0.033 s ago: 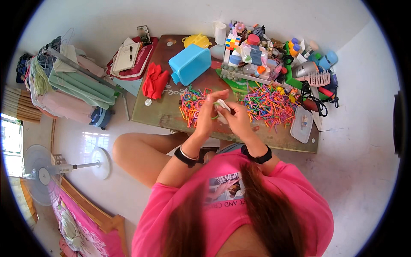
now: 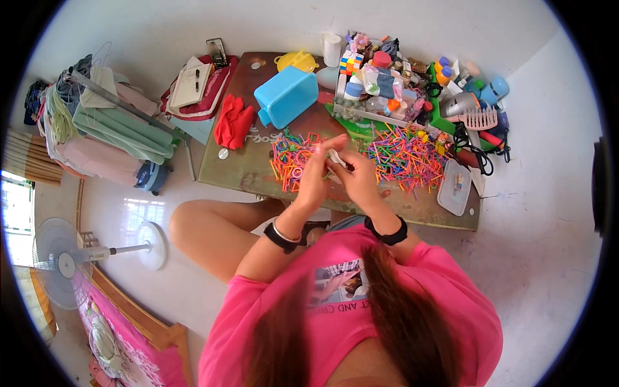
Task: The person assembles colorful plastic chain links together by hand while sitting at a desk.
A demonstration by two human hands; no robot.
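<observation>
Both hands meet over the front middle of the table (image 2: 248, 171). My right hand (image 2: 360, 180) is closed around a crumpled white cloth or tissue (image 2: 334, 157), and only a bit of it shows between the hands. My left hand (image 2: 313, 177) is bent against the cloth, its fingers closed round a small green piece that is mostly hidden now. Below and beside the left hand lies a pile of colourful plastic pieces (image 2: 287, 158), some of them ring-shaped. To the right of my right hand spreads a larger heap of thin colourful plastic sticks (image 2: 409, 158).
Behind the hands stands a light blue plastic box (image 2: 287, 97), with red gloves or cloth (image 2: 233, 122) left of it. A crowded tray (image 2: 380, 115) of bottles and small goods fills the back right. A clear lid-like container (image 2: 454, 187) lies at the right edge. Left stands a fan (image 2: 66, 264).
My hands have closed in slightly on each other. Less of the white cloth shows, and the green piece is now mostly covered.
</observation>
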